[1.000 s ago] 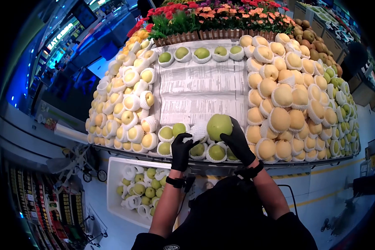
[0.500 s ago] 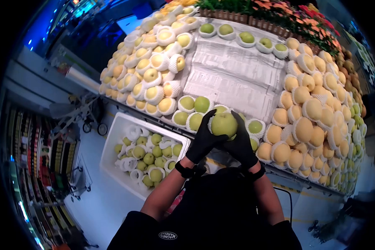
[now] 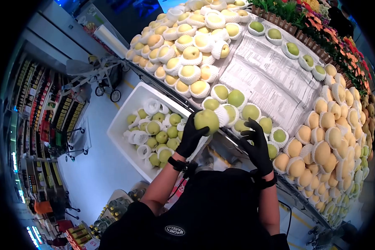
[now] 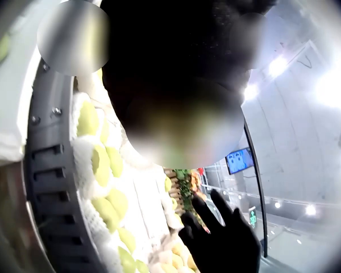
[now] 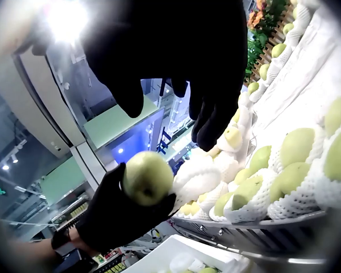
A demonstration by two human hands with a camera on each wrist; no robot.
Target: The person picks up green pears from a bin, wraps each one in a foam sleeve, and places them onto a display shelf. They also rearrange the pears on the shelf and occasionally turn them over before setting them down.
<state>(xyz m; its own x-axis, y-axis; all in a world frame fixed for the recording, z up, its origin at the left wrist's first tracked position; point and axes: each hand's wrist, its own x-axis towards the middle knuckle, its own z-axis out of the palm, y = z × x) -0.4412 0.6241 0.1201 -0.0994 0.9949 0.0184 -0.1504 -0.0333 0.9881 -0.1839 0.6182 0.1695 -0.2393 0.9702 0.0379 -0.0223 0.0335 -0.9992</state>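
Gloved in black, my left hand (image 3: 190, 139) grips a large green pear (image 3: 206, 121) over the near edge of the display, beside the crate. In the right wrist view the same pear (image 5: 148, 178) sits bare between thumb and fingers. A white foam net sleeve (image 5: 198, 177) shows right at those fingertips. My right hand (image 3: 256, 146) is apart from the pear, fingers spread and slightly bent, holding nothing, over the front row of green pears (image 3: 250, 111) in foam nets. The left wrist view is mostly blocked by a dark, blurred shape; my right hand (image 4: 224, 239) appears below it.
A white foam crate (image 3: 125, 125) of green pears and loose nets stands on the floor at left. Netted yellow pears (image 3: 191, 53) and larger tan pears (image 3: 323, 150) flank the paper-lined shelf (image 3: 258, 68). A stroller (image 3: 98, 75) stands behind the crate.
The pear has passed from my right hand, through both hands, into my left. It has moved left toward the crate; my right hand has let go. The head view has turned left.
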